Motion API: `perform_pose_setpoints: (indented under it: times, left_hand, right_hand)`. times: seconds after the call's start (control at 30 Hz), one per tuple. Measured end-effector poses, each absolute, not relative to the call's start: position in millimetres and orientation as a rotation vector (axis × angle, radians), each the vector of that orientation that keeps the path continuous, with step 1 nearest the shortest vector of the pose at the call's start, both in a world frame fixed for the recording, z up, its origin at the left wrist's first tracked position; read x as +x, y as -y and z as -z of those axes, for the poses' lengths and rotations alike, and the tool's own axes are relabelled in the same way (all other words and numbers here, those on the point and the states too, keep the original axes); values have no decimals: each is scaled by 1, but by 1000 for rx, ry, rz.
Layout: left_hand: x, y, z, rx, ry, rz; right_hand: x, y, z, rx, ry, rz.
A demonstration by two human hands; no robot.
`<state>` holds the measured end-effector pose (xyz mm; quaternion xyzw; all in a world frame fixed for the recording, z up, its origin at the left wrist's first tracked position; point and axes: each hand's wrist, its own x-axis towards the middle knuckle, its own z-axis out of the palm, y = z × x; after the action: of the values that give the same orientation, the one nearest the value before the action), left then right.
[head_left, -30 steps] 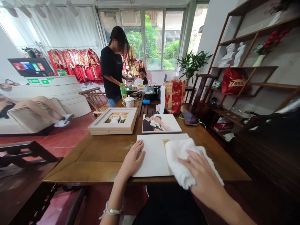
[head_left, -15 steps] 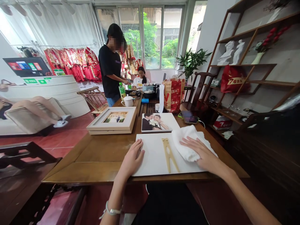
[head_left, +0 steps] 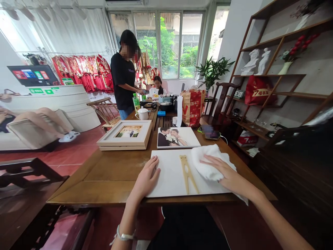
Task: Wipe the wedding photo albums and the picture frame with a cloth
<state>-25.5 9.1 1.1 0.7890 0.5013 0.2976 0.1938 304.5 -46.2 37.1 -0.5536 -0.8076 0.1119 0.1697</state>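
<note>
My left hand (head_left: 147,177) lies over the left edge of a white panel (head_left: 166,182) at the table's near side. Its fingers are stretched out, with nothing held. On the panel's right part, my right hand (head_left: 229,173) presses on a bunched white cloth (head_left: 206,158), its fingers over the top and its thumb at the near side. A corner of the cloth shows below the wrist, past the panel's edge. Between my hands, a pale yellow two-legged tool (head_left: 186,173) with a face-like top end lies flat on the panel. What is under the cloth is hidden.
Behind the panel are a couple's photo print (head_left: 179,138) and a white picture frame (head_left: 105,140). Farther back stand a lidded white cup (head_left: 142,114), a red paper bag (head_left: 193,107) and a phone (head_left: 211,132) with a cable. A person in black (head_left: 123,74) stands beyond the table.
My right hand has shifted slightly toward me, and the cloth's right part has drawn in, with a corner now below my wrist. My left hand has stayed in place.
</note>
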Motion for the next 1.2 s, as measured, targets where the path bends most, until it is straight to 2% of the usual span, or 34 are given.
perform_pose_setpoints:
  times: [0.2,0.4,0.6,0.73,0.97,1.2]
  left_hand:
    - [-25,-9,-2,2220,-1383,-855]
    - [-22,-6,-7,2200,-1434,-806]
    - [-22,-5,-8,2188,-1438,-800]
    - [-23,-6,-5,2192,-1419,-843]
    - [-25,-7,-3,2187,-1401,-865]
    - [-24,-7,-3,2180,-1399,-878]
  right_hand:
    - [280,3,-34,-1655,2262,-189]
    - [259,78,-37,-1541,2430,-184]
    - [284,131,-35,-1551,2407,-381]
    - [296,93,-33,-1625,2223,-460]
    - [250,-1,-38,-1787,2119,-360]
    - [226,23,-39,-1596,2279,-376]
